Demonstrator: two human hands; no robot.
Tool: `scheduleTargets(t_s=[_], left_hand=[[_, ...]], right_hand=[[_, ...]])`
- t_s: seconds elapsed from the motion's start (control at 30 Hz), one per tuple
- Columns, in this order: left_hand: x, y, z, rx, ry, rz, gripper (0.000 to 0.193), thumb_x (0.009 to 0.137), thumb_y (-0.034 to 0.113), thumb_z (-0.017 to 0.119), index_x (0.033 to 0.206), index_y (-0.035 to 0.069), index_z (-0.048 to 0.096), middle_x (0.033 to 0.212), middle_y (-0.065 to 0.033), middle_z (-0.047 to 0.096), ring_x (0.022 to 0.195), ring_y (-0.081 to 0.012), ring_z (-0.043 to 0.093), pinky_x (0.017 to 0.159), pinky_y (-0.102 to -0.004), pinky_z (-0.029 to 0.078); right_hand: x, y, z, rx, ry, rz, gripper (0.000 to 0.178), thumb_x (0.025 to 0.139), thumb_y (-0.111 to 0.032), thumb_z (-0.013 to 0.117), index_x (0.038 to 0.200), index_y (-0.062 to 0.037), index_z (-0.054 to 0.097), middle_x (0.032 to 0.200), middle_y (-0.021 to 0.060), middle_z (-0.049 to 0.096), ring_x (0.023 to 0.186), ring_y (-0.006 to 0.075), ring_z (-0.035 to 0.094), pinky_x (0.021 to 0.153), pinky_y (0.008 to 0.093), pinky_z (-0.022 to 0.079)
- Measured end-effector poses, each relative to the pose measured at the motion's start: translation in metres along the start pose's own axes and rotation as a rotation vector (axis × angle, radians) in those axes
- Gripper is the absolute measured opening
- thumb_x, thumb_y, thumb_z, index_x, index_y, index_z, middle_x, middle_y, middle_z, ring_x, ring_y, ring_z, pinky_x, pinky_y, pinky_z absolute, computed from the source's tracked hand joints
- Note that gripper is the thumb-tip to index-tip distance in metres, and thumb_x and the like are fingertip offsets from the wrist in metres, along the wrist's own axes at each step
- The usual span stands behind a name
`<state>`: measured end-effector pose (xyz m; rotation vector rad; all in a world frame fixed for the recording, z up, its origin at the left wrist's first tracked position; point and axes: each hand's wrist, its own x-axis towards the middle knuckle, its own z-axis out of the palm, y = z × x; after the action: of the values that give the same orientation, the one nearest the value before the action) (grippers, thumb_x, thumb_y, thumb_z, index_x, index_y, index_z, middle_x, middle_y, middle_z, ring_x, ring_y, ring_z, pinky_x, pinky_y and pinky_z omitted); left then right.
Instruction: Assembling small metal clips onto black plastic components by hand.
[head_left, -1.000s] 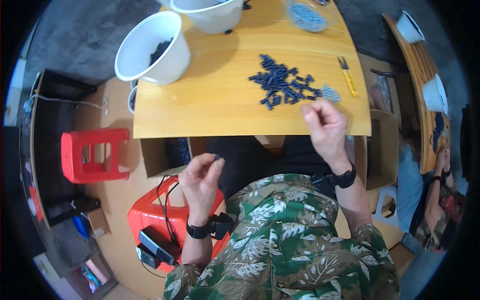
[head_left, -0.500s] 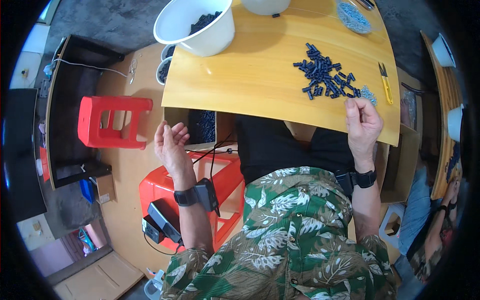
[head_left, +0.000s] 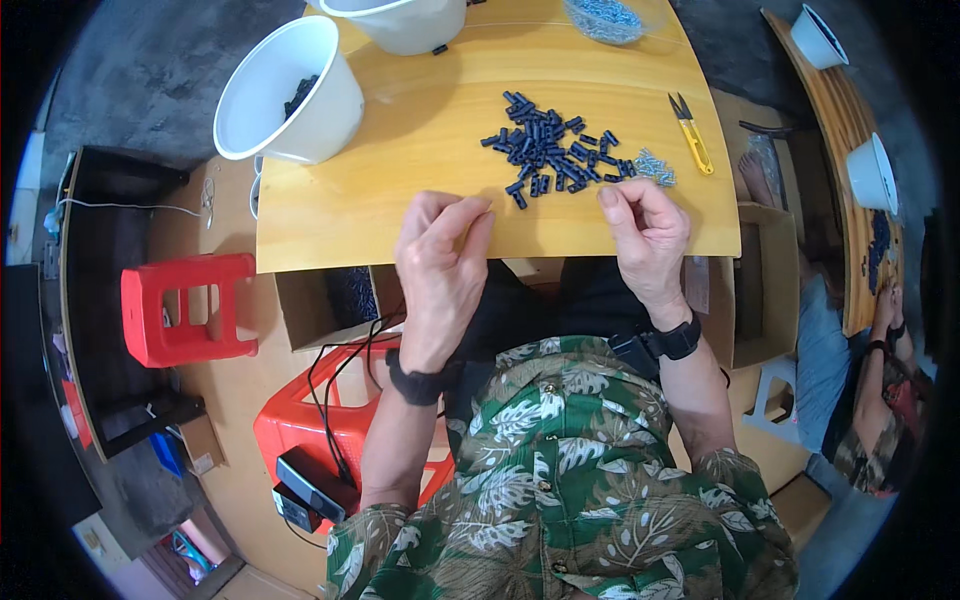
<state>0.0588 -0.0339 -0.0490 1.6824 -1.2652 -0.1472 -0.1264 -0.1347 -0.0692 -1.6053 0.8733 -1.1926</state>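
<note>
My left hand [head_left: 440,275] is over the table's front edge, its thumb and fingers curled in a pinch; I cannot make out anything between them. Facing it from the right, my right hand [head_left: 652,245] is also closed, thumb against index finger, and what it holds, if anything, is hidden. Just beyond both hands lies a heap of short dark blue-black plastic tubes [head_left: 540,140]. A small pile of silvery screws [head_left: 655,168] sits right behind the right hand. To the right of that rests a pair of yellow-handled thread snips [head_left: 692,137].
A white tub [head_left: 345,110] with dark pieces stands at the table's left, another white tub [head_left: 420,30] behind it. A clear container of screws [head_left: 605,22] is at the back. Red stools [head_left: 190,310] stand left. At right, another person's hands [head_left: 888,305] rest at a second table.
My left hand has come up from beside the table and moved right, over its front edge, closing into a pinch. The whole view has shifted, with the table now farther left.
</note>
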Motion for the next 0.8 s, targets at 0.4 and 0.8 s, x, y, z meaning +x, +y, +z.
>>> scheduleTargets(t_s=[0.4, 0.8], left_hand=[[0.01, -0.001, 0.042, 0.209, 0.036, 0.088, 0.018, 0.07, 0.011, 0.084, 0.077, 0.002, 0.07, 0.069, -0.0068, 0.058, 0.065, -0.0207, 0.057, 0.06, -0.0333, 0.046], [0.01, 0.007, 0.034, 0.348, -0.028, 0.098, 0.013, 0.072, 0.011, 0.08, 0.078, 0.003, 0.071, 0.069, -0.0074, 0.059, 0.068, -0.0237, 0.057, 0.065, -0.0358, 0.044]], right_hand=[[0.001, 0.001, -0.001, 0.013, -0.006, -0.025, 0.015, 0.092, -0.008, 0.068, 0.08, -0.0015, 0.063, 0.068, -0.005, 0.053, 0.061, 0.0027, 0.044, 0.054, 0.0205, 0.036], [0.002, 0.0, 0.0, -0.037, 0.001, -0.032, 0.017, 0.091, -0.011, 0.07, 0.078, -0.0016, 0.063, 0.066, -0.0026, 0.053, 0.059, 0.0051, 0.045, 0.053, 0.0226, 0.037]])
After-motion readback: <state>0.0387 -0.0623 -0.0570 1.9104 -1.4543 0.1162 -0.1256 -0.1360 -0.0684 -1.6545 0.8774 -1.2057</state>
